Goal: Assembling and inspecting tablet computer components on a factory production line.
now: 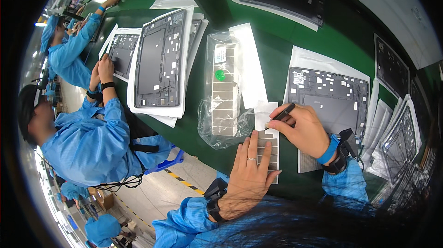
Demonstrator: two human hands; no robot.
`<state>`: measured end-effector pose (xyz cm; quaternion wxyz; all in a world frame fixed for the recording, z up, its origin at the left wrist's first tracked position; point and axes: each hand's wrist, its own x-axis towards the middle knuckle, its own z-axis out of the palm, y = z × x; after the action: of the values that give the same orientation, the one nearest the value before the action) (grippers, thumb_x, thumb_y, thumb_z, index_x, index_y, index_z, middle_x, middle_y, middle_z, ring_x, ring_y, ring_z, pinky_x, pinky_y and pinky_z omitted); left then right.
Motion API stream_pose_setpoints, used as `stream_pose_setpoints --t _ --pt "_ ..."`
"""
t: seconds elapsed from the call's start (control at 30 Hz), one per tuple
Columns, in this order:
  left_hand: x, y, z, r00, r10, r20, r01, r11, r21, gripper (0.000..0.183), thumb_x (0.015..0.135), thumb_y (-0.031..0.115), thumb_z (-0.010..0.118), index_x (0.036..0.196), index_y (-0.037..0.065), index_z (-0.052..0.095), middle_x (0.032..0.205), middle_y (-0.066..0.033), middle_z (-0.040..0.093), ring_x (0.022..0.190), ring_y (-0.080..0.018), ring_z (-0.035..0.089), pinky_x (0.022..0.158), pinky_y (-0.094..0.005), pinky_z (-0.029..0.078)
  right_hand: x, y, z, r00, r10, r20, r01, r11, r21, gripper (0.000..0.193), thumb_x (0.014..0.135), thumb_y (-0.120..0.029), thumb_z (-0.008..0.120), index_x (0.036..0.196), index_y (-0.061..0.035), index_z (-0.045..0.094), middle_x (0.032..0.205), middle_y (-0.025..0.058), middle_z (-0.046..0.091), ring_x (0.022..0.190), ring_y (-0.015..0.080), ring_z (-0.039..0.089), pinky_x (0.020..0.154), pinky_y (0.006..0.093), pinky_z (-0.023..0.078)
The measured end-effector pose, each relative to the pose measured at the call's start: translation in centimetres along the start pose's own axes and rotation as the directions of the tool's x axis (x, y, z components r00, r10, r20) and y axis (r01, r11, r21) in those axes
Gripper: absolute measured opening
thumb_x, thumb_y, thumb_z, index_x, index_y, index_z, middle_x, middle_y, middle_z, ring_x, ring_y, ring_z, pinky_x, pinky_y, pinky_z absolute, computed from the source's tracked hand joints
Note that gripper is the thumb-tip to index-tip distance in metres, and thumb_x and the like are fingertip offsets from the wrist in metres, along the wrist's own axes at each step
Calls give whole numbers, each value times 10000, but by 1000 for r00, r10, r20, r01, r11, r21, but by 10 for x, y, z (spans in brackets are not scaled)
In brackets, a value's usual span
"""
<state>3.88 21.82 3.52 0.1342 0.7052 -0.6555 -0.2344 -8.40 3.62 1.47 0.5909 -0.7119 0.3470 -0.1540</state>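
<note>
Green workbench [272, 50], bearing a black tablet-shaped panel [330, 103] at right. Left hand [244, 179], fingers spread, lies flat on a white-edged strip of grey rectangles [274, 159] near the bench's front edge, presumably to steady it. Right hand [304, 129] is closed around a slim black pen-like tool [284, 111], angled toward the strip's far end, apparently for fine control. Similar strips [223, 97] lie left, in a clear plastic bag [205, 129].

Blue sleeves [184, 215]; black wrist straps [214, 205]; blue wristband [328, 150]; silver ring [251, 159].
</note>
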Motion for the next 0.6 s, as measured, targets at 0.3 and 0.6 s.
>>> stream_pose_setpoints --t 0.3,0.6 --pt "-1 -3 0 999 -2 36 0 999 50 810 910 379 774 1551 12 441 1630 -353 283 1430 -523 405 1181 -635 365 21 -7 0 988 -52 143 77 981 -176 179 947 -135 778 987 33 731 778 132 742 672 198 720 653 315 567" --pt "28 37 -31 990 20 137 -28 998 57 727 925 420 767 1484 24 526 1586 -309 379 1375 -480 477 1158 -565 415 -60 19 -44 857 162 -489 54 916 398 169 972 -92 778 1051 47 724 893 103 762 789 145 735 705 271 571"
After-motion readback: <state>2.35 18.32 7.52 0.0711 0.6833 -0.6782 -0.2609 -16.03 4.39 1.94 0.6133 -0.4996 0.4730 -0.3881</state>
